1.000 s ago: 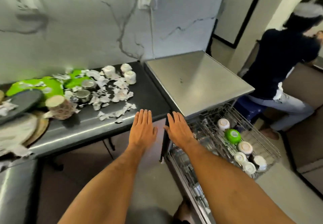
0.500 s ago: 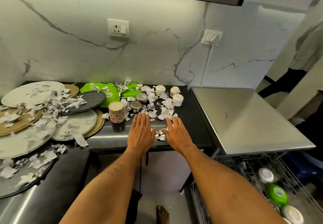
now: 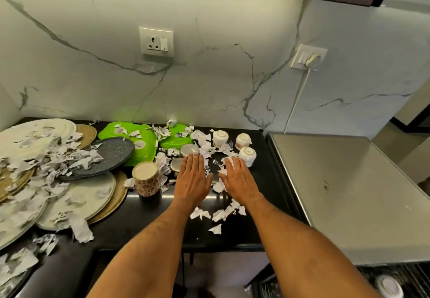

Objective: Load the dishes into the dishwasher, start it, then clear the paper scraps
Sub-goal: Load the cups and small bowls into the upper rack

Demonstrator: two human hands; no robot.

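Where paper scraps litter the counter, both flat, spread grips just above: left hand, right hand.

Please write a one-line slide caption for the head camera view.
Both open hands, left and right, reach over paper scraps on a black counter.

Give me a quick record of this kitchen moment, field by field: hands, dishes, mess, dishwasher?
left hand: flat, fingers straight, over the black counter, holding nothing
right hand: flat beside it, also holding nothing
cups: three small white ones upside down near the wall; a flowered cup left of the hands
plates: pale, tan, grey and green plates piled at left
paper scraps: strewn over plates and counter
dishwasher: steel top at right, rack barely visible
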